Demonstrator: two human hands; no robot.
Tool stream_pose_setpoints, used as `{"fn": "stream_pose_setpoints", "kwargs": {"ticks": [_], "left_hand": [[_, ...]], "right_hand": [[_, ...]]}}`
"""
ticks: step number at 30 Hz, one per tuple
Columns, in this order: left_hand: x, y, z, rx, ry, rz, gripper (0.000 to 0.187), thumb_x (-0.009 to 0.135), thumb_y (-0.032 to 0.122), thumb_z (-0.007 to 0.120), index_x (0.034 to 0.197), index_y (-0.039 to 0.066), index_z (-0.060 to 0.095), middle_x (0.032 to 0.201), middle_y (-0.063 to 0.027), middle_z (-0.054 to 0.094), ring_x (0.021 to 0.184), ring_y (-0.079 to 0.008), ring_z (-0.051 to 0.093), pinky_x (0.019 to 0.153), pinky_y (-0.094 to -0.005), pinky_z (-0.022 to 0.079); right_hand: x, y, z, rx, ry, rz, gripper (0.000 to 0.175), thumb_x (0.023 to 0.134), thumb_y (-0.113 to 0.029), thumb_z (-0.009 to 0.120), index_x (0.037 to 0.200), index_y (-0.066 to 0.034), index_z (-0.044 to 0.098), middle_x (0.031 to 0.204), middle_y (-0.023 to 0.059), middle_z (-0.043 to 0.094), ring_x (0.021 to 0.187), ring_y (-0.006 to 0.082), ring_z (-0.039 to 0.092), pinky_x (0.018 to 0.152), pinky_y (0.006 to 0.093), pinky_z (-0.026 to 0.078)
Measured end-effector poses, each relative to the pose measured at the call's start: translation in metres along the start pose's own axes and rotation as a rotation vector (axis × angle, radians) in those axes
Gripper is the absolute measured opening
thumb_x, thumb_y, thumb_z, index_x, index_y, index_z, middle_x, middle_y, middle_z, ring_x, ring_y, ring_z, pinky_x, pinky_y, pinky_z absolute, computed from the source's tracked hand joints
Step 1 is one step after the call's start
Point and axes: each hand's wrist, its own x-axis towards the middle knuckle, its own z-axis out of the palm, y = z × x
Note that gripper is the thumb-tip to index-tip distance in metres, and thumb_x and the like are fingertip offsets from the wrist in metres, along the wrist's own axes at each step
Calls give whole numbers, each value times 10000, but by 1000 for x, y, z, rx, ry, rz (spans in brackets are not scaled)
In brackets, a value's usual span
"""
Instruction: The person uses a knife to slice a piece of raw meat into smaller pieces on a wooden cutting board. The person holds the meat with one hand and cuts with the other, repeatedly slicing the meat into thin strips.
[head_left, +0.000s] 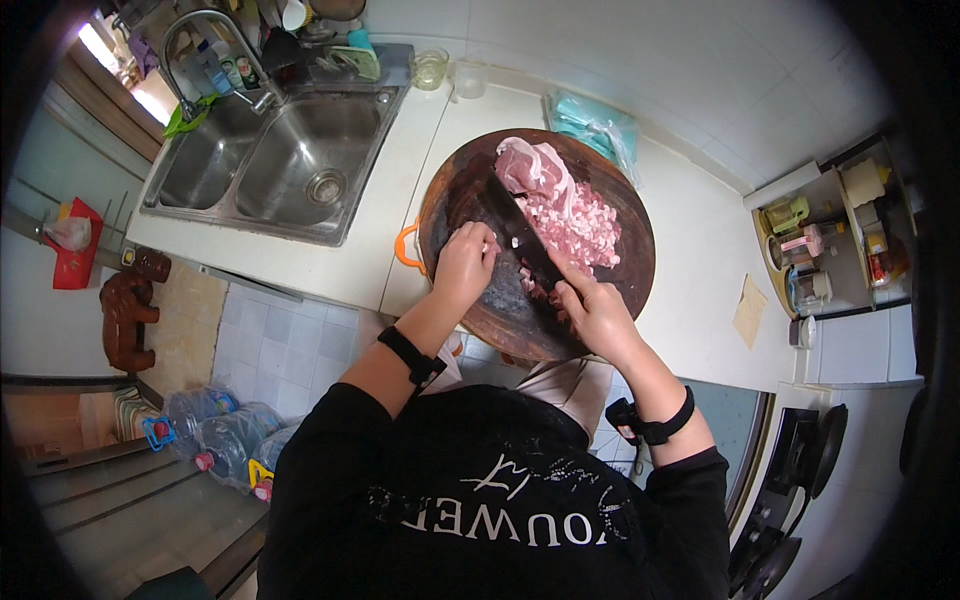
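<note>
On the white counter lies a round wooden chopping board (630, 225) with an orange handle. My right hand (596, 307) grips a dark cleaver (521, 225), whose blade lies along the left side of the meat. Diced raw meat (589, 229) is heaped right of the blade, and a larger raw piece (536, 169) rests at the board's back. A few small bits lie by the blade's lower part. My left hand (465, 262) is over the board's left part, fingers curled, with a small pink bit of meat at its fingertips.
A steel double sink (315, 165) with a tap is at the left. Glass cups (430, 69) and a bag of teal material (592, 124) stand behind the board. A paper piece (749, 311) lies at the right, near a shelf (847, 225) with jars. Large plastic bottles (240, 435) are on the floor.
</note>
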Motion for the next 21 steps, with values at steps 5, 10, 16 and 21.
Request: {"fn": "stream_pose_setpoints", "kwargs": {"ticks": [5, 10, 16, 21], "left_hand": [[-6, 4, -10, -25, 48, 32, 186, 810, -14, 725, 948, 17, 605, 921, -153, 613, 874, -345, 650, 747, -427, 528], [-2, 7, -13, 14, 12, 88, 152, 795, -10, 724, 900, 15, 617, 919, -151, 618, 886, -354, 644, 757, -423, 521], [3, 1, -7, 18, -19, 83, 100, 790, -9, 721, 838, 13, 636, 855, -139, 625, 861, -345, 652, 745, -419, 530], [9, -4, -5, 14, -37, 72, 93, 790, -6, 724, 828, 12, 642, 839, -134, 630, 816, -319, 666, 726, -404, 544]], "right_hand": [[-7, -14, 2, 44, -105, 65, 482, 1005, -155, 553, 1485, -181, 510, 955, 331, 662, 897, 492, 656, 811, 521, 532], [-10, -16, 13, -51, -74, 30, 480, 1012, -128, 553, 1489, -158, 507, 746, 301, 629, 730, 460, 667, 719, 460, 532], [-6, -7, 18, -77, -47, -63, 502, 1011, -127, 541, 1508, -166, 483, 778, 309, 632, 766, 492, 640, 727, 488, 522], [37, 1, 43, -11, 24, -128, 503, 993, -134, 542, 1494, -134, 491, 761, 325, 618, 708, 498, 622, 699, 555, 496]]}}
